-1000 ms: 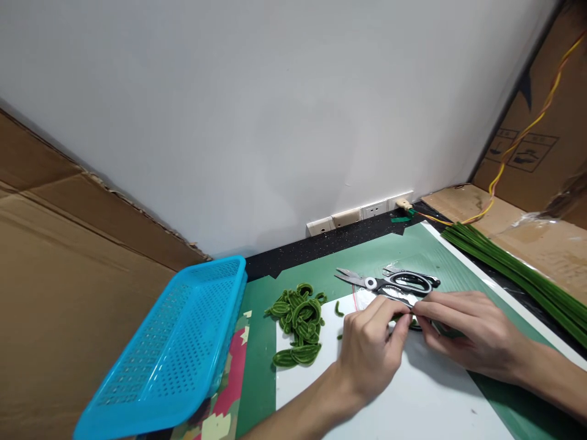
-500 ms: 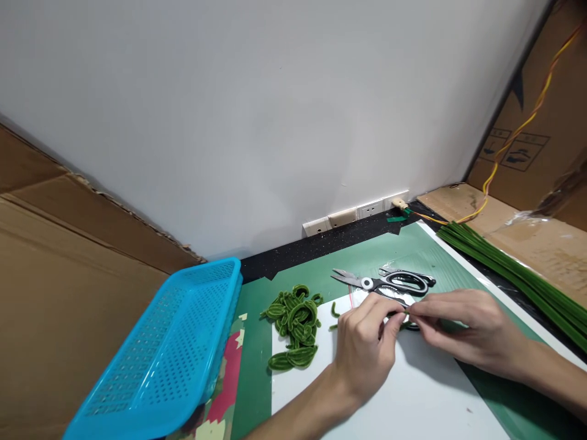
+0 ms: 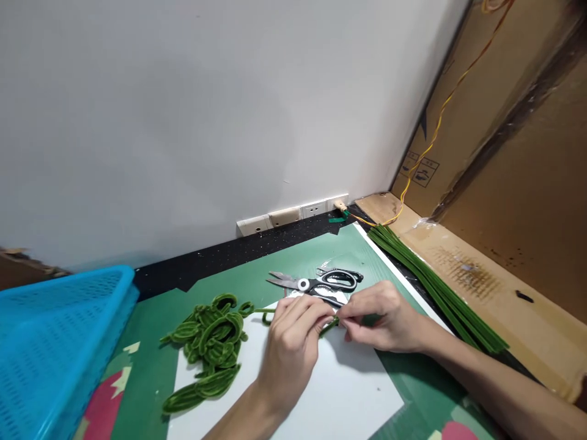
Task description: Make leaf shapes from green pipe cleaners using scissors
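My left hand and my right hand meet over the white sheet, fingertips pinched together. Between them is a green pipe cleaner, mostly covered by my fingers, with a short length showing below. Just behind my hands lie scissors with black and grey handles, blades pointing left. To the left of my left hand sits a pile of green pipe-cleaner leaf shapes and loops. Two leaf shapes lie at its near side. A thin green piece sticks out behind my left hand.
A blue perforated basket stands at the left. A bundle of long green pipe cleaners lies along the right edge of the green mat. Wall sockets with a plugged yellow cord run along the back, beside cardboard.
My view has turned to the right, so everything sits further left in the picture. Both hands keep their pinch on the pipe cleaner, and a bit more of it shows under the fingers.
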{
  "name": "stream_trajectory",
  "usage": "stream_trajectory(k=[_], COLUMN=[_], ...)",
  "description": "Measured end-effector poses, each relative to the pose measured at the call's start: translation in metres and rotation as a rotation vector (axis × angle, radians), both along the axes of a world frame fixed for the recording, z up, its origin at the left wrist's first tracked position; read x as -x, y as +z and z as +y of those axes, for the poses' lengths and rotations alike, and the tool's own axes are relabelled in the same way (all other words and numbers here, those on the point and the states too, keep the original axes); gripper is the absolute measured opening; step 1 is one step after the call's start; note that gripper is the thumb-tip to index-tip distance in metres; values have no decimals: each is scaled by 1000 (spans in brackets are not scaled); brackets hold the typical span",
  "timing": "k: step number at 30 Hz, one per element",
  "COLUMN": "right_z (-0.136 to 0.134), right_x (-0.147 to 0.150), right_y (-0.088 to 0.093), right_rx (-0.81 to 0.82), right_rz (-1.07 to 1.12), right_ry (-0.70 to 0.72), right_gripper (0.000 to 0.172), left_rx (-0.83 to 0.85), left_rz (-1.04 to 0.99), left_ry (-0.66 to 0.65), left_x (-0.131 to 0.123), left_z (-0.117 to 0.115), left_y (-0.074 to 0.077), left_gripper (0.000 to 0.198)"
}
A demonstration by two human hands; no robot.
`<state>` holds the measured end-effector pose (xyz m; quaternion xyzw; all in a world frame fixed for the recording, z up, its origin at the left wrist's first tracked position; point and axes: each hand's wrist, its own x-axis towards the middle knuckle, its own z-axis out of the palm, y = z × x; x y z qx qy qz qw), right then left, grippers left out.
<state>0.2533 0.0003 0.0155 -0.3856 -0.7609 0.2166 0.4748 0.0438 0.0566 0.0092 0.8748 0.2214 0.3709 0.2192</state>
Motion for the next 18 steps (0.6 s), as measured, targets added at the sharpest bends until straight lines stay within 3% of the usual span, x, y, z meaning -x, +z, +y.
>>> stream_trajectory(k=[3, 7, 12, 18], right_z=[-1, -1, 3, 2], right_x=[-5, -8, -10, -15], right_y=[-1, -2, -7, -9], right_rx=[77, 49, -74, -11], right_rz=[-2, -19, -191, -302], right_ry=[60, 100, 13, -44], right_gripper=[17, 16, 19, 12], left_rx=[31, 28, 55, 142], left_rz=[10, -10, 29, 55], left_ry=[-30, -33, 1, 58], left_x=[0, 0, 0, 0], left_z=[0, 0, 1, 3], left_y=[-3, -2, -3, -11], left_gripper=[23, 21, 19, 15])
